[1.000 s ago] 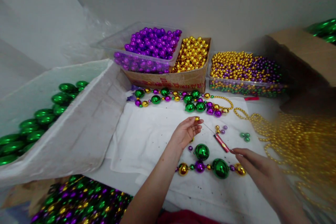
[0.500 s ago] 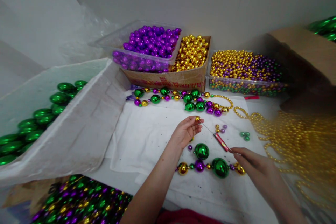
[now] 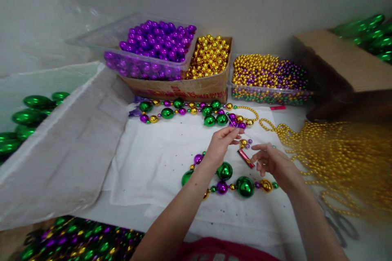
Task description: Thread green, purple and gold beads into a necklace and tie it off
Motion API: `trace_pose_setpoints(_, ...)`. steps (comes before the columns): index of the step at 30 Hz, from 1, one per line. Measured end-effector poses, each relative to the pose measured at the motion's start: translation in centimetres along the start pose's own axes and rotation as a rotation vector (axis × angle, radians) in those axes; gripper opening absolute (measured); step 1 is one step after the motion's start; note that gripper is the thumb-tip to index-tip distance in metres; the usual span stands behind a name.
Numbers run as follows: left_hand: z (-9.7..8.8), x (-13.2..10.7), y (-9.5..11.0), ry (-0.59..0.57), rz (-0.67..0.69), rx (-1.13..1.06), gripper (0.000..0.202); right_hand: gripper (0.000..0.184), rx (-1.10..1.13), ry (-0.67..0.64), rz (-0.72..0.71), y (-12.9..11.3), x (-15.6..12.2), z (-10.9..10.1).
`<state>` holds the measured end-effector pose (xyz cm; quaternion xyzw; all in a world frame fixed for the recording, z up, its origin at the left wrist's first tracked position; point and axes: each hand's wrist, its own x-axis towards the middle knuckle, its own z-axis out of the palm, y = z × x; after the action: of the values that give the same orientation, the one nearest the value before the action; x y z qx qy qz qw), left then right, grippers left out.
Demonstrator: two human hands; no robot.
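- Risk, my guess: right hand (image 3: 269, 163), fingers parted, could knock the tube (image 3: 246, 158) toward the near strand (image 3: 245, 186) if it swings in blind. Can't tell from here whether they touch.
- Left hand (image 3: 223, 140), well beyond the strand, pinches what looks like a wire (image 3: 231, 121); a slack grip could let it slip.
- Loose beads (image 3: 244, 142), also beyond the strand, could roll if brushed.
- Tube: short way beyond the strand. Slim, red, pale streak, lying slantwise; finer marks I can't read.
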<state>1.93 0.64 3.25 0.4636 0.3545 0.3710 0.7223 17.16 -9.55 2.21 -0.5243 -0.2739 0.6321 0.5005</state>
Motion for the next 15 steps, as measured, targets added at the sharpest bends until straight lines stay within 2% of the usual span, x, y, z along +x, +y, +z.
trace_pose_setpoints(3, 0.2, 0.5, 0.3, 0.027, 0.082, 0.063, 0.024, 0.051, 0.018, 0.044, 0.023, 0.1, -0.4, -0.7)
trace_pose_setpoints(9, 1.0, 1.1, 1.1, 0.039, 0.150, 0.042, 0.023, 0.042, 0.017, 0.067, 0.022, 0.7, -0.5, -0.8)
trace_pose_setpoints(12, 1.4, 1.3, 1.8, 0.023, 0.199, 0.073, 0.023, 0.043, -0.206, 0.155, -0.036, 0.7, 0.1, -0.9)
trace_pose_setpoints(15, 2.0, 1.5, 2.2, -0.032, 0.237, 0.143, 0.024, 0.036, -0.588, 0.293, -0.286, 0.3, 0.8, -0.8)
